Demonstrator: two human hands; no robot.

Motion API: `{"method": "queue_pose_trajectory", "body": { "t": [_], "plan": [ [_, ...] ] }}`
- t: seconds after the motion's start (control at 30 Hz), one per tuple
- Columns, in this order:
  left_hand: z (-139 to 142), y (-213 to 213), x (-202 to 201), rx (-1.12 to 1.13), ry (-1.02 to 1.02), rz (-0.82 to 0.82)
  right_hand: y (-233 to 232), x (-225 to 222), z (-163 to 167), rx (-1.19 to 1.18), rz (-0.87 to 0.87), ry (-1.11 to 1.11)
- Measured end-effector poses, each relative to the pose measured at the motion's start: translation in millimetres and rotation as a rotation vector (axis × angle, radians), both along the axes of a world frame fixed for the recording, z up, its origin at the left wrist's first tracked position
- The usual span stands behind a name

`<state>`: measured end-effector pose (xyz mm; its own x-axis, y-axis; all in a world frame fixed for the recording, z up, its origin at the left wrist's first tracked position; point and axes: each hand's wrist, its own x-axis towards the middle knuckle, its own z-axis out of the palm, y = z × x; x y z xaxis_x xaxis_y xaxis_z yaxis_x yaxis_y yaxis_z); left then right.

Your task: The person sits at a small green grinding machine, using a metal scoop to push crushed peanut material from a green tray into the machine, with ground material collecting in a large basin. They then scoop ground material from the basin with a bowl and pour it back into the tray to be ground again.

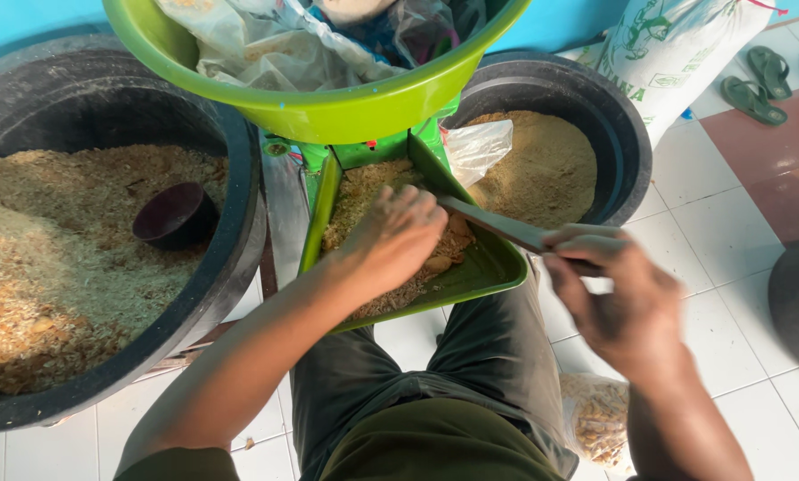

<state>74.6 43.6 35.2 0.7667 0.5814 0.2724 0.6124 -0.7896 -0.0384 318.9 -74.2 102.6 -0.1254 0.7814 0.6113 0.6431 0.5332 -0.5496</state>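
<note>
A green metal chute tray slopes toward me, holding tan crumbly flakes. My left hand rests palm down in those flakes, its fingers spread over the pile. My right hand grips the handle of a flat grey scraper, whose blade points left into the tray beside my left fingertips. Above the tray hangs a large lime-green basin filled with crumpled clear plastic bags.
A big black tub of coarse tan meal with a dark bowl stands at left. Another black tub of finer meal stands behind right. A white sack, green sandals and a small filled bag lie on the tiled floor.
</note>
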Motion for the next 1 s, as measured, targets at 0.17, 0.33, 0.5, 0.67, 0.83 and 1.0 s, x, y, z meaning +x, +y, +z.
{"method": "queue_pose_trajectory", "body": {
  "t": [0.17, 0.33, 0.5, 0.67, 0.83, 1.0],
  "plan": [
    [-0.4, 19.0, -31.8, -0.180, -0.033, 0.204, 6.2, -12.9, -21.4, 0.035, 0.016, 0.000],
    [-6.5, 35.2, -66.1, -0.095, 0.034, 0.363, -6.0, -21.3, -23.0, 0.130, -0.010, 0.059],
    [-15.5, 27.7, -87.4, -0.092, -0.105, 0.386, 3.9, -43.2, -24.4, 0.079, 0.034, -0.071],
    [-22.5, 17.2, -95.1, -0.039, -0.366, 0.286, 1.7, -52.6, -35.9, 0.093, -0.006, 0.045],
    [-23.2, 16.0, -95.7, 0.095, -0.352, 0.283, 16.9, -68.3, -41.2, 0.134, 0.013, -0.079],
    [-22.4, 16.2, -98.6, 0.163, -0.415, 0.260, -9.5, -54.9, -7.1, 0.006, 0.001, 0.072]
  ]
}}
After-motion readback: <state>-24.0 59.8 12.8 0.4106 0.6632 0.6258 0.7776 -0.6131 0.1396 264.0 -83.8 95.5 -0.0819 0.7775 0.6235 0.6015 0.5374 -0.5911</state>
